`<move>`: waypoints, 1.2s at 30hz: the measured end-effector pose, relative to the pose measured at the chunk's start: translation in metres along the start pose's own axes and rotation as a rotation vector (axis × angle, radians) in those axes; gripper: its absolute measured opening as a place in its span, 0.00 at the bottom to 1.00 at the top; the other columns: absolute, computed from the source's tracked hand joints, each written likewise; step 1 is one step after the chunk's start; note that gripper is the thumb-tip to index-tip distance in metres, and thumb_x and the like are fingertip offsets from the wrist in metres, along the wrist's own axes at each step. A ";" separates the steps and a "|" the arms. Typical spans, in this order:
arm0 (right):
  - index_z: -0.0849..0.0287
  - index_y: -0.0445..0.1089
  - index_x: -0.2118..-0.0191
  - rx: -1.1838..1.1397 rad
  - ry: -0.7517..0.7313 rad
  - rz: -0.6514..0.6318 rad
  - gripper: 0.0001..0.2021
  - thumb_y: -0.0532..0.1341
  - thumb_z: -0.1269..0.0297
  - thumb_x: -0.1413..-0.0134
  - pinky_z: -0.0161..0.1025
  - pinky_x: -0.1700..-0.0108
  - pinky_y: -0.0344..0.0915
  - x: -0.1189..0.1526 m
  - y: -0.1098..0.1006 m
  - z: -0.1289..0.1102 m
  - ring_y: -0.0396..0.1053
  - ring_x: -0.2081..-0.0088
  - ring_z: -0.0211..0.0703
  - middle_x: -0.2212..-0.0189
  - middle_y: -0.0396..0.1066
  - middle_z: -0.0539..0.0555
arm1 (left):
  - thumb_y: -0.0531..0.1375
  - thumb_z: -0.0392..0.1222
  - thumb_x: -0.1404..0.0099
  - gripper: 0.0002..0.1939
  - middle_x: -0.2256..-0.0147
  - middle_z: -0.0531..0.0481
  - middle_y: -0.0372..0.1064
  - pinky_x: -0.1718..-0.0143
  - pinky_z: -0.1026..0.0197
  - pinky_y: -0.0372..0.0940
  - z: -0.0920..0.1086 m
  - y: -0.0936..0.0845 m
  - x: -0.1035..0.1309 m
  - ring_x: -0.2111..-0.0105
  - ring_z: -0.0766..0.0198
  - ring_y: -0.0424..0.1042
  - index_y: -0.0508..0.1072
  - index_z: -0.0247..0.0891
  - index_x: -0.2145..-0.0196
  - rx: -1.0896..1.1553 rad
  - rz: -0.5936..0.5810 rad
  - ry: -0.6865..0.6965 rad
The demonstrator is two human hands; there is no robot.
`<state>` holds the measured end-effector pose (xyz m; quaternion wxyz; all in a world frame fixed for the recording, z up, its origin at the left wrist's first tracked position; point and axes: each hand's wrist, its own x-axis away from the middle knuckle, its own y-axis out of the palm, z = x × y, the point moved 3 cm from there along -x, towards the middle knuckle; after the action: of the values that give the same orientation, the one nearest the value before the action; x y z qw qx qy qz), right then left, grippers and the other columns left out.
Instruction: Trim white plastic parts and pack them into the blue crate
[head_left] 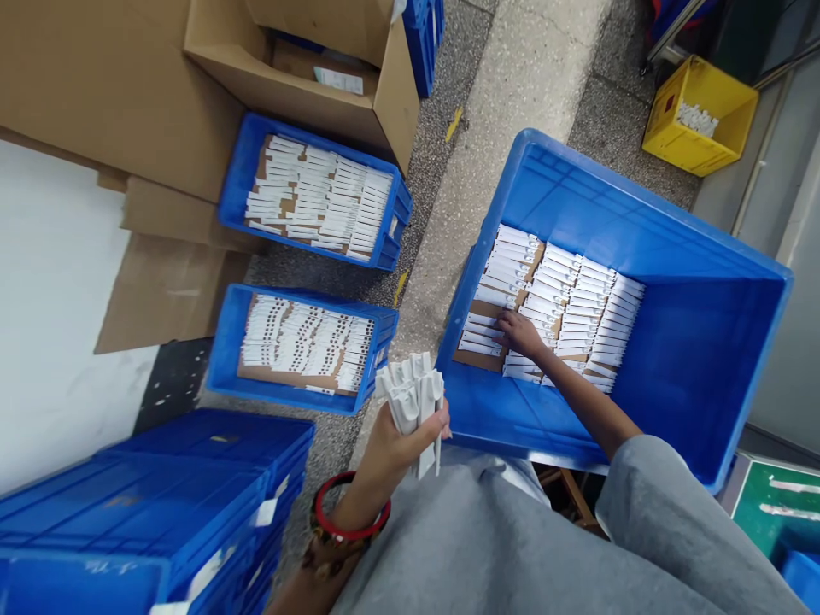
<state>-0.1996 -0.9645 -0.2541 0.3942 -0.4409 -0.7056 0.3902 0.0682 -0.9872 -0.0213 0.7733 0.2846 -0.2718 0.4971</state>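
My left hand (410,436) is wrapped round a bundle of several white plastic strips (413,393), held upright in front of my body. Its wrist carries a red bangle. My right hand (520,333) reaches into a large blue bin (695,342), its fingers bent and pressed together at the ends of white plastic strips (482,335) in the leftmost row. Whether a strip is pinched there is hard to see. The strips lie in several slanting rows on a cardboard sheet (479,360) on the bin's floor.
Two smaller blue crates (224,342) with similar white pieces stand on the floor at left. Stacked blue crates (192,478) fill the lower left. An open cardboard box (333,102) is at the top; a yellow crate (688,145) holding small white pieces is at upper right.
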 end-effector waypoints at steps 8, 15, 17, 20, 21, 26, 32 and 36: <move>0.60 0.71 0.56 0.035 0.104 0.033 0.11 0.58 0.59 0.37 0.44 0.55 0.65 -0.001 0.010 0.007 0.66 0.54 0.51 0.53 0.70 0.62 | 0.64 0.48 0.44 0.12 0.77 0.52 0.68 0.71 0.60 0.66 0.001 0.000 0.000 0.76 0.64 0.68 0.70 0.36 0.71 -0.025 -0.026 0.018; 0.59 0.71 0.57 0.047 0.164 0.069 0.11 0.56 0.59 0.35 0.44 0.55 0.65 -0.008 0.008 0.011 0.66 0.52 0.52 0.54 0.70 0.61 | 0.63 0.47 0.45 0.12 0.76 0.54 0.66 0.73 0.62 0.64 0.009 0.005 0.003 0.77 0.66 0.67 0.69 0.36 0.72 0.021 0.023 0.009; 0.59 0.71 0.57 0.049 0.161 0.067 0.11 0.56 0.59 0.36 0.44 0.55 0.65 -0.008 0.007 0.010 0.66 0.52 0.52 0.54 0.70 0.61 | 0.63 0.47 0.45 0.11 0.76 0.53 0.66 0.73 0.62 0.65 0.009 0.006 0.004 0.77 0.66 0.67 0.69 0.36 0.72 0.023 0.029 0.002; 0.59 0.71 0.57 0.053 0.152 0.061 0.10 0.57 0.60 0.36 0.44 0.56 0.65 -0.008 0.006 0.010 0.66 0.53 0.52 0.54 0.70 0.61 | 0.63 0.47 0.45 0.12 0.76 0.53 0.67 0.72 0.62 0.65 0.007 0.004 0.003 0.77 0.66 0.67 0.69 0.36 0.72 0.005 0.021 0.003; 0.59 0.71 0.56 0.055 0.146 0.058 0.10 0.57 0.60 0.36 0.44 0.56 0.65 -0.008 0.006 0.010 0.66 0.53 0.52 0.54 0.70 0.61 | 0.63 0.47 0.45 0.12 0.76 0.53 0.67 0.72 0.62 0.65 0.006 0.004 0.003 0.77 0.66 0.67 0.70 0.36 0.72 0.000 0.021 0.002; 0.61 0.71 0.56 0.063 0.119 0.046 0.11 0.56 0.60 0.36 0.44 0.56 0.64 -0.008 0.005 0.009 0.66 0.55 0.52 0.54 0.71 0.61 | 0.63 0.45 0.45 0.10 0.76 0.53 0.66 0.73 0.63 0.65 0.012 0.007 0.004 0.77 0.66 0.67 0.69 0.36 0.73 0.001 0.029 0.001; 0.62 0.69 0.53 0.076 0.096 0.041 0.12 0.54 0.60 0.34 0.45 0.55 0.62 -0.007 0.002 0.007 0.65 0.55 0.53 0.54 0.69 0.63 | 0.63 0.44 0.44 0.09 0.76 0.54 0.65 0.73 0.63 0.64 0.016 0.009 0.006 0.77 0.67 0.67 0.69 0.36 0.71 0.003 0.029 0.029; 0.64 0.69 0.56 0.066 -0.009 -0.010 0.14 0.54 0.58 0.34 0.44 0.56 0.61 0.001 0.005 -0.005 0.64 0.57 0.51 0.57 0.69 0.64 | 0.62 0.45 0.43 0.09 0.77 0.54 0.66 0.73 0.62 0.64 0.013 0.008 0.005 0.77 0.66 0.66 0.69 0.36 0.72 -0.037 0.029 0.060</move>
<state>-0.1941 -0.9608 -0.2561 0.4071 -0.4223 -0.6964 0.4135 0.0612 -0.9903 -0.0076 0.7791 0.2512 -0.2618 0.5113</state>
